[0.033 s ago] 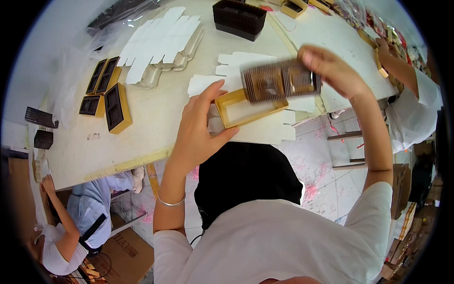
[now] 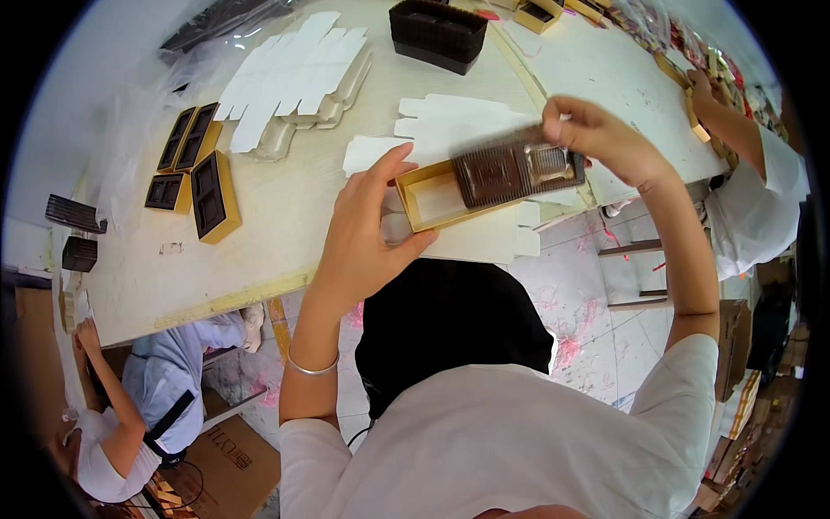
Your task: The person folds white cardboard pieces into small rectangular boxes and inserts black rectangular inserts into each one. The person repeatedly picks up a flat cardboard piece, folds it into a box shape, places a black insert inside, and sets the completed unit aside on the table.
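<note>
My left hand (image 2: 359,221) is closed round the left end of a small gold box (image 2: 424,195), thumb on the near side and fingers at the far side. The box is open at the top, with a pale inside. In my right hand (image 2: 596,138) is a dark brown plastic tray (image 2: 519,169) with two recesses, gripped at its right end. The tray hangs over the right part of the box and hides it; whether they touch I cannot tell. Flat white card blanks (image 2: 458,117) lie beneath and behind the box.
Several gold boxes (image 2: 216,199) with dark trays inside stand to the left. Behind them lies a stack of white card blanks (image 2: 294,73). A stack of dark trays (image 2: 438,35) stands at the far middle. Other people work at the left (image 2: 112,432) and right (image 2: 752,190).
My right hand has shifted slightly down with the tray, bringing the tray lower over the gold box. My left hand and the box have hardly moved.
</note>
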Demonstrator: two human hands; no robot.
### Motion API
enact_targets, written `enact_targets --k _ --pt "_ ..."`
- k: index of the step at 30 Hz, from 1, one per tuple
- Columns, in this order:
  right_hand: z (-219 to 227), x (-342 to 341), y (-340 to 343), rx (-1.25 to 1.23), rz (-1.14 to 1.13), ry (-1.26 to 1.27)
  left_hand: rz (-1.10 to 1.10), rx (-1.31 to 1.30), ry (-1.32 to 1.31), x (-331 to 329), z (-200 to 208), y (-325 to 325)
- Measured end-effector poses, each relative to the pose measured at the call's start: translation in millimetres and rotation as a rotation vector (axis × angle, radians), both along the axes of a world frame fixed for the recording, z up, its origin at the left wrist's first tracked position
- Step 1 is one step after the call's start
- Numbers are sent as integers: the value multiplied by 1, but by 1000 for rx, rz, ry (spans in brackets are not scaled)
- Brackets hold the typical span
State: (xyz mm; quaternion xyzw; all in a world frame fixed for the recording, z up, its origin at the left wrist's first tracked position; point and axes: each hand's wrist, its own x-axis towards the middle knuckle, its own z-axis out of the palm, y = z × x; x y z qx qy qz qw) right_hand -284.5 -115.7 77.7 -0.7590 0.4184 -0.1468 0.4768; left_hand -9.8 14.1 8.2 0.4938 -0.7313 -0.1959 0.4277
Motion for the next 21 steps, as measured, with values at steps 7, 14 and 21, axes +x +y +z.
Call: enact_targets --k 7,14,21 --pt "-22 39 22 -497 68 389 -46 46 -14 -6 8 -7" --pt "-8 7 2 -578 522 81 -72 109 -75 7 4 -10" --pt "-19 11 6 -1407 735 287 -167 294 73 12 11 -19"
